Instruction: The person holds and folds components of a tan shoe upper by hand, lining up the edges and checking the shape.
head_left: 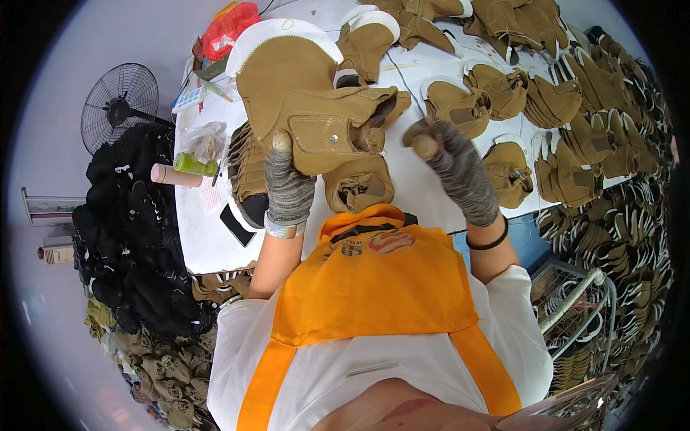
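Note:
My left hand (290,176), in a grey fingerless-looking knit glove, grips a brown shoe upper (277,79) with its thumb on top. The upper is held above the white table; a white band edges its toe, and a strap with a silver snap crosses its side. My right hand (460,172), gloved alike, is raised to the right of the upper and apart from it. Its fingers are curled at a small dark brown thing I cannot make out. Beneath the held upper lies another brown upper (359,188), and a stack of uppers (248,169) sits beside my left hand.
On the white table (424,194) lie more uppers (510,172) in rows to the right. A phone (237,225), a pink cylinder (176,174), a green container (194,164) and a red bag (228,32) are at left. A fan (118,108) and black pile (129,223) stand beyond; a wire rack (575,302) is at right.

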A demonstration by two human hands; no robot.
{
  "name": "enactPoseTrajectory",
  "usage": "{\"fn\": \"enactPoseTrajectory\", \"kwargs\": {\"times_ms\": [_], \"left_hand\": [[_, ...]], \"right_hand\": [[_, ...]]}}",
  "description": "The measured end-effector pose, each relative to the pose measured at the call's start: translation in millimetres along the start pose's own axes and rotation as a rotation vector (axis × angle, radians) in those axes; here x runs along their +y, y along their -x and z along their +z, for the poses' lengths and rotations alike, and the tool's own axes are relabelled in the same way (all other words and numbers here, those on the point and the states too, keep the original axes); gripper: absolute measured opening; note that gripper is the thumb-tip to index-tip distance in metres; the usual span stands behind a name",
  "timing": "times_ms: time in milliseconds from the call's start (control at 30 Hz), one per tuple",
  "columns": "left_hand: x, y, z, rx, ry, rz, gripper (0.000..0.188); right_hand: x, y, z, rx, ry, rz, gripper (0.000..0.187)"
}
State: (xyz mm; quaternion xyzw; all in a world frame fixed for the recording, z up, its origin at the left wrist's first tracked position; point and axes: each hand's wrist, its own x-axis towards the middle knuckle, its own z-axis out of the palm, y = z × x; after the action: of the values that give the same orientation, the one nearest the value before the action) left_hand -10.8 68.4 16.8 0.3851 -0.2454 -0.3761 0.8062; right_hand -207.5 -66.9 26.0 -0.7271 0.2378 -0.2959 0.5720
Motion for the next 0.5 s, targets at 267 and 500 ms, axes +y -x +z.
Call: {"fn": "enactPoseTrajectory", "kwargs": {"times_ms": [267,500], "left_hand": [[-5.5,-2.6,-8.3,0.009,0.15,0.01,0.056],[-11.6,-7.8,-24.2,0.072,0.479,-0.075,0.052]], "right_hand": [[-13.1,-2.1,29.9,-0.122,-0.562,0.307,0.032],[-25.2,3.9,41.7,-0.184,-0.412,0.214,0.032]]}}
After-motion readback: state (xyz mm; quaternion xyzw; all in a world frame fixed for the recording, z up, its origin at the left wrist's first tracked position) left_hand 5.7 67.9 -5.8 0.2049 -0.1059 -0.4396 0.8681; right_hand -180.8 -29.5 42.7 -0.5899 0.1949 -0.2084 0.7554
